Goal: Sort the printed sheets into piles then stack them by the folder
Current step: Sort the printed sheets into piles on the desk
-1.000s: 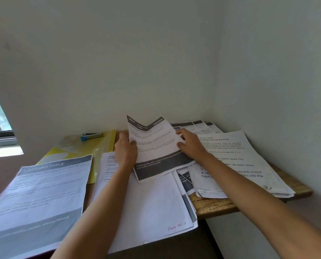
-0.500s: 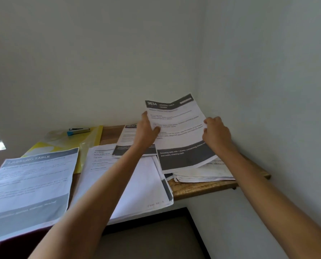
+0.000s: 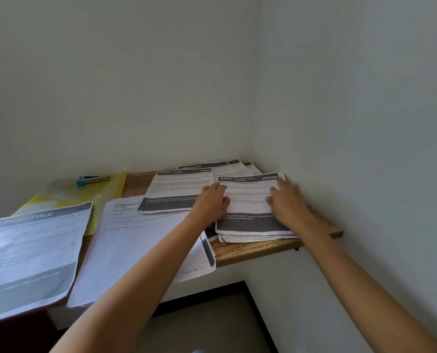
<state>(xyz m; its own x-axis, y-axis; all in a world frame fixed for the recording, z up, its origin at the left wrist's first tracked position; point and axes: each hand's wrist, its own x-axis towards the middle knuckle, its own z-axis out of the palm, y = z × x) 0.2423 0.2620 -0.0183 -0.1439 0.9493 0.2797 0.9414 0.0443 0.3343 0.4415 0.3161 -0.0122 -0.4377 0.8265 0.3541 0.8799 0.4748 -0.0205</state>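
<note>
White grey-banded printed sheet [image 3: 248, 191] tops a pile [image 3: 253, 236], left hand [image 3: 212, 202] and right hand [image 3: 287, 200] pressing it flat-fingered. Sorting looks partial; stacking by the yellow plastic folder [image 3: 114, 186] remains.

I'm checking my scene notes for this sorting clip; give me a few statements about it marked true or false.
1. Both the left hand and the right hand rest on sheet 3634. True.
2. Sheet 3634 is held up in the air. False: it lies atop the pile by the right wall.
3. The yellow folder lies against the right wall. False: it lies at the back left.
4. A blue-tipped object lies on the yellow folder. True.
5. Left of sheet 3634 lies sheet 2937. True.
</note>
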